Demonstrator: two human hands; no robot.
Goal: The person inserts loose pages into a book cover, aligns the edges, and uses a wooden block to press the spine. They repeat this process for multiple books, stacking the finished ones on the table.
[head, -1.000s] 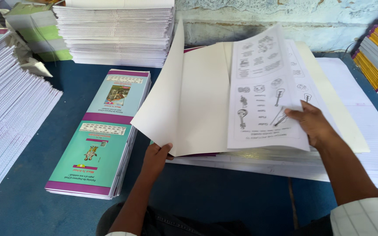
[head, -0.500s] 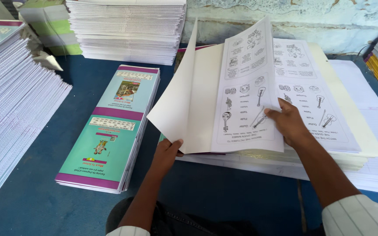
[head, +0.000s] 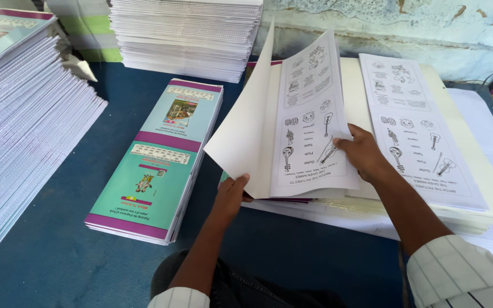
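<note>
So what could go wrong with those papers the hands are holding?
The left hand pinches only the corner of the lifted blank sheet, so it might crease or slip. The right hand presses the printed sheet standing half-turned; it could flop back or bend. The tall stack of sheets leans and might slide.

Teal-purple covers [head: 161, 159]; white line-drawing sheets [head: 312, 122]; blue table [head: 58, 251].

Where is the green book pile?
In the head view, the green book pile lies on the blue table, left of the left hand, beside tall paper stacks.
</note>
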